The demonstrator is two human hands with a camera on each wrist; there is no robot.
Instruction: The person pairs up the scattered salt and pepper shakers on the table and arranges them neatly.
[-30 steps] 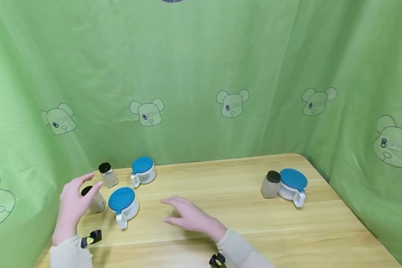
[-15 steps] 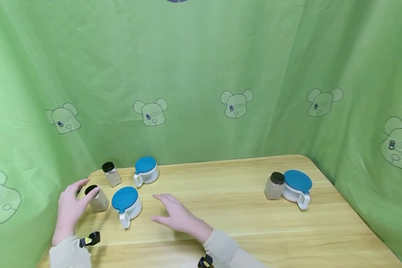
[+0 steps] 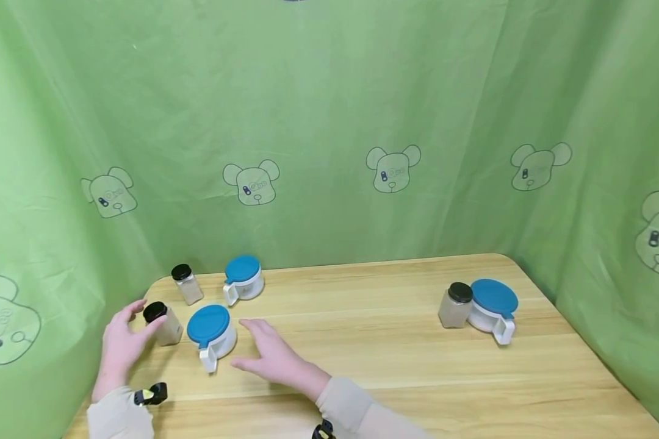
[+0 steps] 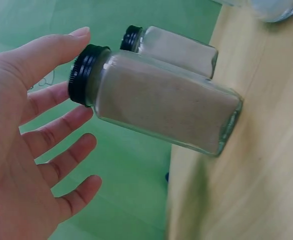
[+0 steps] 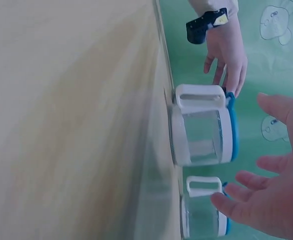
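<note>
At the table's left, my left hand (image 3: 122,347) is spread around the black lid of a square glass jar (image 3: 168,329); in the left wrist view the thumb and fingers of the left hand (image 4: 41,125) stand apart beside the lid of the jar (image 4: 161,102), without a clear grip. My right hand (image 3: 277,360) is spread just right of a round blue-lidded pot (image 3: 208,326) with a white handle. The right wrist view shows the right hand (image 5: 271,190) beside this pot (image 5: 204,130), fingers apart and holding nothing.
Behind stand another black-lidded jar (image 3: 188,285) and a second blue-lidded pot (image 3: 244,277). On the right side, a jar (image 3: 454,306) stands beside a third blue-lidded pot (image 3: 493,305). A green curtain (image 3: 318,122) surrounds the wooden table (image 3: 373,341).
My right hand has moved left, closer to the front blue-lidded pot. My left hand has come lower around the jar's lid. The head view has shifted slightly.
</note>
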